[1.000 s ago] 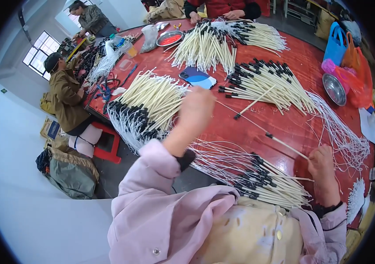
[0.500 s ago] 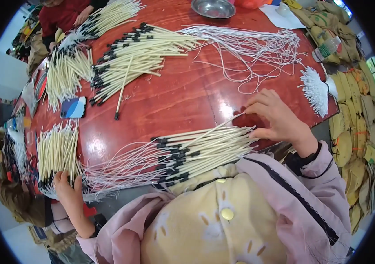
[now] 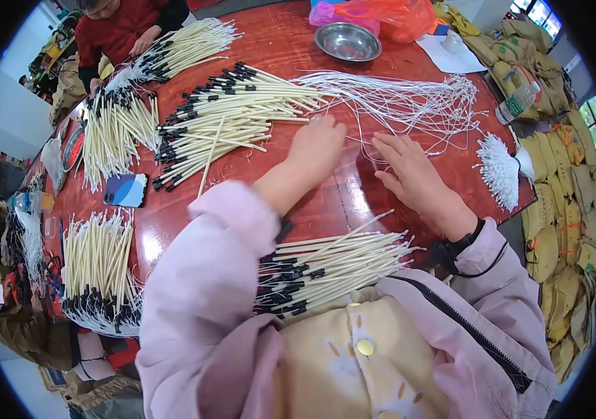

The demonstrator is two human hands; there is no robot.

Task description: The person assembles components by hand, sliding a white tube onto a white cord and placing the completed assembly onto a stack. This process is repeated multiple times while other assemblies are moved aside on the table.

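Note:
Over the middle of the table, my left hand point(image 3: 317, 148) is closed with its fingers bent down near the loose white cords point(image 3: 410, 105). Its fingertips are hidden, so what they hold, if anything, does not show. My right hand point(image 3: 413, 174) is close by on the right, thumb and fingers apart, beside the cords' lower edge. Nearest my body lies a bundle of cream sticks point(image 3: 354, 258) with black sleeves at their left ends and white tips at the right. My left sleeve covers part of that bundle.
A larger pile of black-ended sticks point(image 3: 235, 112) lies beyond my left arm. More sticks point(image 3: 99, 251) stand left, near a phone point(image 3: 125, 190). A metal bowl point(image 3: 348, 42), a tied white cord bundle point(image 3: 499, 171) and a bottle point(image 3: 518, 103) lie around. A co-worker point(image 3: 120, 31) sits far left.
My left hand has left the sticks at the left and crossed to the table's middle. My right hand has moved up, away from the near bundle, toward the cords.

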